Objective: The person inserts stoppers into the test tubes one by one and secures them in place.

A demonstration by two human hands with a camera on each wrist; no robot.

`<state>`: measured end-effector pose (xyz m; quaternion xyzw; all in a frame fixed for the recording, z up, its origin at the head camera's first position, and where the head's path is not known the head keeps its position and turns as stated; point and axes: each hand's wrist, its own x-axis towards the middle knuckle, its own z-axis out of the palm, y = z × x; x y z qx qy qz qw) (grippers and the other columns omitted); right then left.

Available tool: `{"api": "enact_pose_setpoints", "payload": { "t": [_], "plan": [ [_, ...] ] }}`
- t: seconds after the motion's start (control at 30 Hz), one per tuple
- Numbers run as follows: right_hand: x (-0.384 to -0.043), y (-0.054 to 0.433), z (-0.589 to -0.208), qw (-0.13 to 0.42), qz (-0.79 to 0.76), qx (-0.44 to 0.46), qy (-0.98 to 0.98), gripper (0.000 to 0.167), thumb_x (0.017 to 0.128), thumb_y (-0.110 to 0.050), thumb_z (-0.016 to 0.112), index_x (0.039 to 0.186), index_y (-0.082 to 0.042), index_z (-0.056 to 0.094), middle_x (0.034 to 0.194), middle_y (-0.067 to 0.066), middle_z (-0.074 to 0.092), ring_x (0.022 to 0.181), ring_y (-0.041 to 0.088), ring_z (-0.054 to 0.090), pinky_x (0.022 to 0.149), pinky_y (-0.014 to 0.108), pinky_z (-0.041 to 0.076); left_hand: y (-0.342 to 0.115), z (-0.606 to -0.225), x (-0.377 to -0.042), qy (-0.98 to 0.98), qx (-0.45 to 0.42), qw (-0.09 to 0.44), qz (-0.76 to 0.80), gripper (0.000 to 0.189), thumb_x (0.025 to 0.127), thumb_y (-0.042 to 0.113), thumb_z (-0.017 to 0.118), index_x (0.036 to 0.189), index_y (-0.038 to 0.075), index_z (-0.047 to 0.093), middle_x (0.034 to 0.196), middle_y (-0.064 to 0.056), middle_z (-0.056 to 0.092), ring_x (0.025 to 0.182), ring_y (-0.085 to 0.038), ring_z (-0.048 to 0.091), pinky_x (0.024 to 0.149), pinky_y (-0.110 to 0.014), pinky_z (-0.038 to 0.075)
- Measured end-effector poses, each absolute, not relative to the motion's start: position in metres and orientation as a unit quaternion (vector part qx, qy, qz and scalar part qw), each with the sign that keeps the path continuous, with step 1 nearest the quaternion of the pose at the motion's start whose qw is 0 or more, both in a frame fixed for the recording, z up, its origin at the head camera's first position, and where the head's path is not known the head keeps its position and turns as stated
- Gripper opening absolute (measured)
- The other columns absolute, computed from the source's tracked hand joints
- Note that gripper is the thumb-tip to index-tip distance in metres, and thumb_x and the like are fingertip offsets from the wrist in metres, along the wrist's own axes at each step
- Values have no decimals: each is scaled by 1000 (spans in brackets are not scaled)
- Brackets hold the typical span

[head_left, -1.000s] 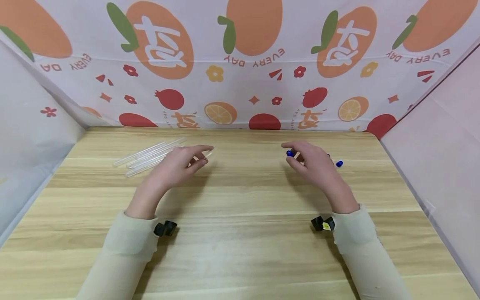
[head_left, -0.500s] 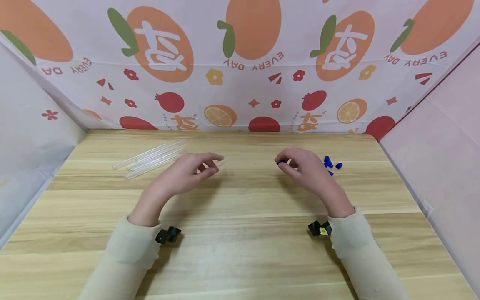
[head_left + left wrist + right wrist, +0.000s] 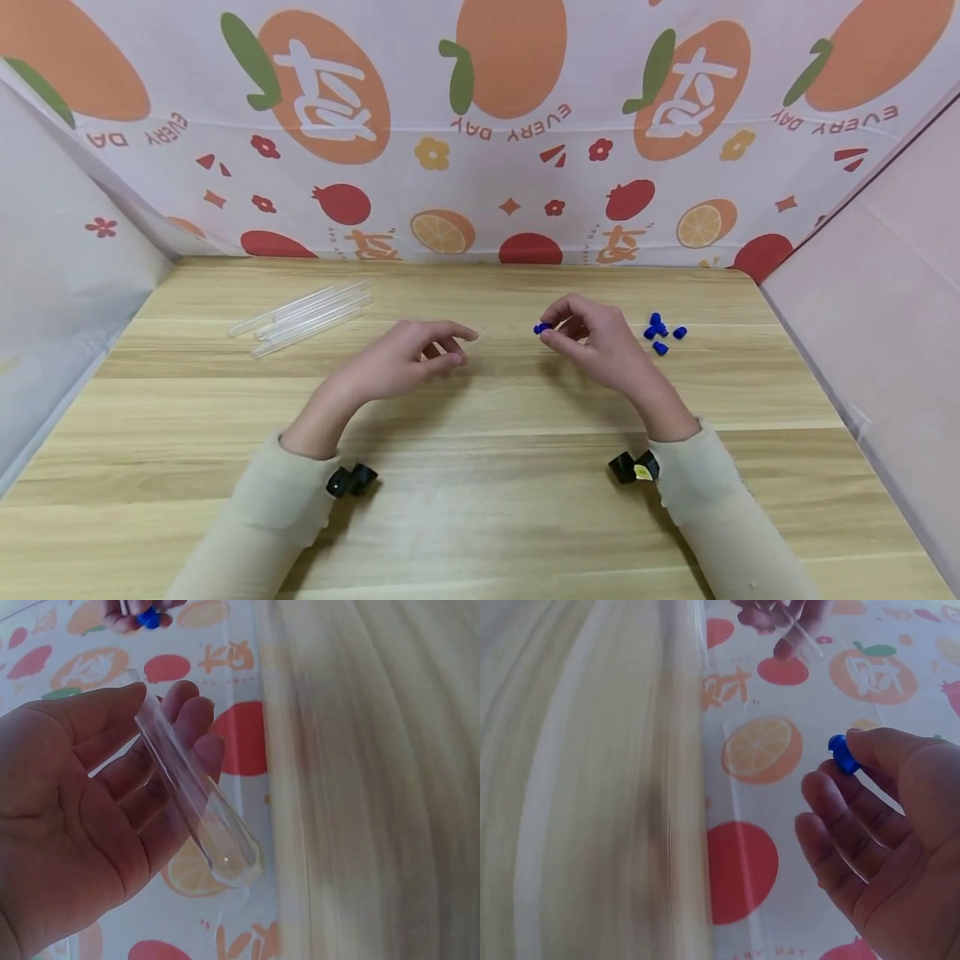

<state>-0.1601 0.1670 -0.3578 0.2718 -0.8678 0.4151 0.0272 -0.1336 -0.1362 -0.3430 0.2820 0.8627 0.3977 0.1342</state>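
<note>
In the left wrist view a clear test tube (image 3: 176, 776) lies slantwise across my left hand (image 3: 401, 360), pinched near one end between thumb and fingers. Its rounded end points away from the pinch. A small blue stopper (image 3: 844, 754) is pinched between the thumb and fingertip of my right hand (image 3: 603, 348), its narrower end facing the left hand. Both hands are raised over the table's middle, with a short gap between tube and stopper. In the head view the held tube is barely visible against the wood.
Several clear tubes (image 3: 303, 318) lie side by side at the back left of the wooden table (image 3: 480, 517). Several loose blue stoppers (image 3: 655, 327) sit to the right of the right hand. A fruit-patterned cloth (image 3: 480, 179) hangs behind the table's back edge.
My left hand has moved right and towards me with the tube. The right hand has come left with the stopper, so the hands are closer together and the loose stoppers are uncovered.
</note>
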Motion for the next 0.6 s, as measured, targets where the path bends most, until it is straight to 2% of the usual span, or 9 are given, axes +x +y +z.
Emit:
{"api": "enact_pose_setpoints", "payload": {
  "t": [0.3,0.6],
  "plan": [
    [-151,152,-356,-7,478,276,-834,22,94,-24,72,112,-13,67,104,-3,70,85,11,67,78,31,59,-119,-345,-126,841,305,157,418,32,100,14,60,132,9,62,105,-11,73,85,-27,70,77,-34,58],
    [-145,145,-359,-17,470,293,-832,15,94,-24,72,107,-18,69,100,-6,71,84,9,67,77,31,59,-111,-344,-121,843,303,153,418,31,101,13,59,131,9,62,104,-10,73,84,-28,69,75,-35,58]
  ]
}}
